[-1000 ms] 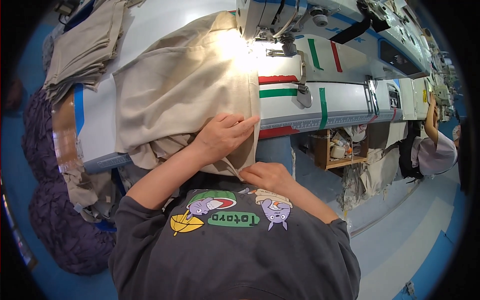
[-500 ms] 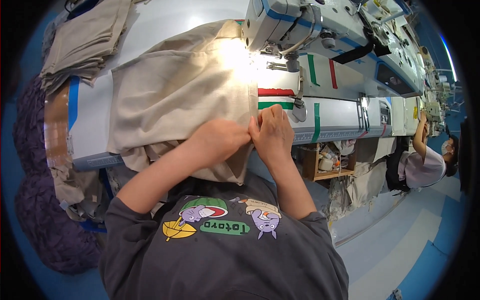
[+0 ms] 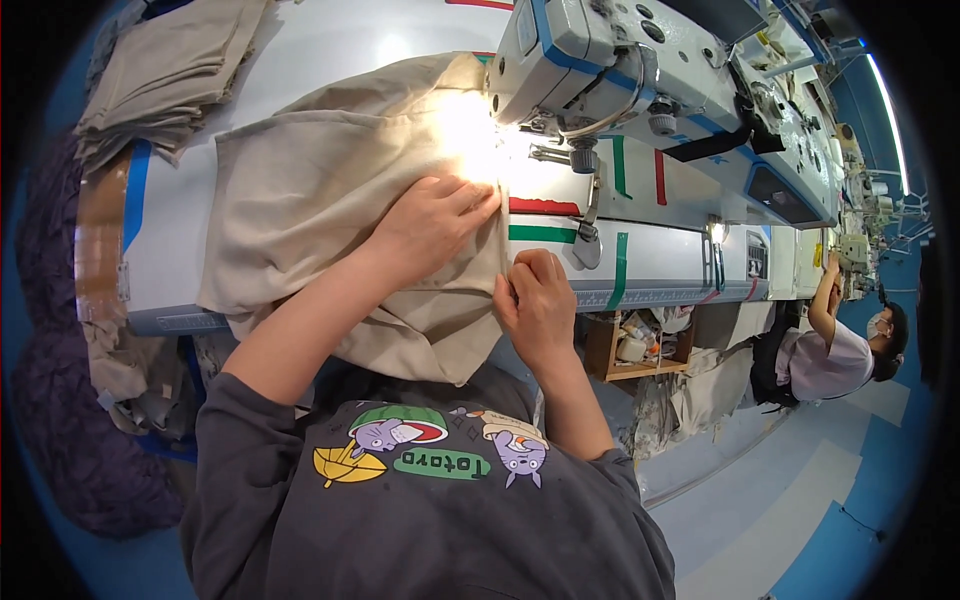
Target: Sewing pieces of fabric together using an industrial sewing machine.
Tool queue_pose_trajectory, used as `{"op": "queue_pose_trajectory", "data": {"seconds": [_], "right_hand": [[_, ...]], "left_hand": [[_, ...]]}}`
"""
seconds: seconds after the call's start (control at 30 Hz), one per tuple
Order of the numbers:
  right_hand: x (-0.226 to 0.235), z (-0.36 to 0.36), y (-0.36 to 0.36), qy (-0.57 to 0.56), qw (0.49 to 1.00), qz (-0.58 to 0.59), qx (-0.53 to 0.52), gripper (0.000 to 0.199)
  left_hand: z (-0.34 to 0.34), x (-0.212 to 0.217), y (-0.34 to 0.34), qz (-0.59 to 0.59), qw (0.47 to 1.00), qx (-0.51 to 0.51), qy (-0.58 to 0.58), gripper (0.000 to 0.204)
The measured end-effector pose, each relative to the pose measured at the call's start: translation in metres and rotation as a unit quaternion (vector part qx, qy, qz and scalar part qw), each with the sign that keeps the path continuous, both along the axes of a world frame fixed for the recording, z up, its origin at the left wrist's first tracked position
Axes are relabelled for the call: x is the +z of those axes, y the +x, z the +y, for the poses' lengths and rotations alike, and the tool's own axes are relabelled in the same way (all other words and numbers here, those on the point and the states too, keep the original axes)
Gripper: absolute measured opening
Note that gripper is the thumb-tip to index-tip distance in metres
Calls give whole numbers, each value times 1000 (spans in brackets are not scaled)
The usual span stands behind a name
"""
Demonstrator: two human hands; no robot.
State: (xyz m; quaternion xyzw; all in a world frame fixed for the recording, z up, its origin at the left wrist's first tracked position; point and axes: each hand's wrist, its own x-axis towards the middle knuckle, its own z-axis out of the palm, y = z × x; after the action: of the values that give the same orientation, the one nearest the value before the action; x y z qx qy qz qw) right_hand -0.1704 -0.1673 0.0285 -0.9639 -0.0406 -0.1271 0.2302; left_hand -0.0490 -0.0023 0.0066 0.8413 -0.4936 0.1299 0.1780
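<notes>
Beige fabric piece (image 3: 320, 200) is lying spread over the white desk (image 3: 330, 40), its near part hanging off the front edge toward the person's lap. Left hand (image 3: 430, 225) is resting flat on top of the fabric, fingers (image 3: 470, 195) stretched out and pressing the cloth down, tips pointing toward the brightly lit spot under the sewing machine (image 3: 640, 70) head. So the fabric is sitting under those fingers, not pinched between them. Right hand (image 3: 535, 300) is sitting at the fabric's right edge, just at the desk front; its fingers (image 3: 545, 268) are curled closed and appear to be pinching the cloth edge, though the exact grip is hard to see. The two hands are near each other, with the fabric's right edge running between them. The machine light is blowing out the area just beyond the left fingertips. Red and green tape strips (image 3: 540, 220) are lying on the desk just right of the fabric. A stack of folded beige pieces (image 3: 170, 70) is sitting at the far left of the desk, well apart from both hands. Another person (image 3: 840, 350) is working far right.
</notes>
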Motion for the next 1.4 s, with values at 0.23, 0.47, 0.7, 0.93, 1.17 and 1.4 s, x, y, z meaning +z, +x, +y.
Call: {"op": "queue_pose_trajectory", "data": {"seconds": [0.23,0.47,0.7,0.93,1.17,1.4], "right_hand": [[-5,-3,11,-24,987,-66,141,14],[-4,-8,10,-46,985,-12,167,16],[-5,-14,15,-35,985,-17,171,14],[-9,-14,29,-25,989,-18,142,14],[-9,-17,34,-14,991,-43,124,15],[-6,-16,45,-21,991,-44,125,15]], "left_hand": [[0,-2,-1,4,999,-25,-34,44],[-3,1,-2,26,999,-16,-32,38],[-8,1,4,49,997,-11,-55,38],[-11,1,18,29,999,-7,-41,36],[-6,-1,9,53,998,-21,-37,43],[-6,-5,20,63,996,-29,-51,39]]}}
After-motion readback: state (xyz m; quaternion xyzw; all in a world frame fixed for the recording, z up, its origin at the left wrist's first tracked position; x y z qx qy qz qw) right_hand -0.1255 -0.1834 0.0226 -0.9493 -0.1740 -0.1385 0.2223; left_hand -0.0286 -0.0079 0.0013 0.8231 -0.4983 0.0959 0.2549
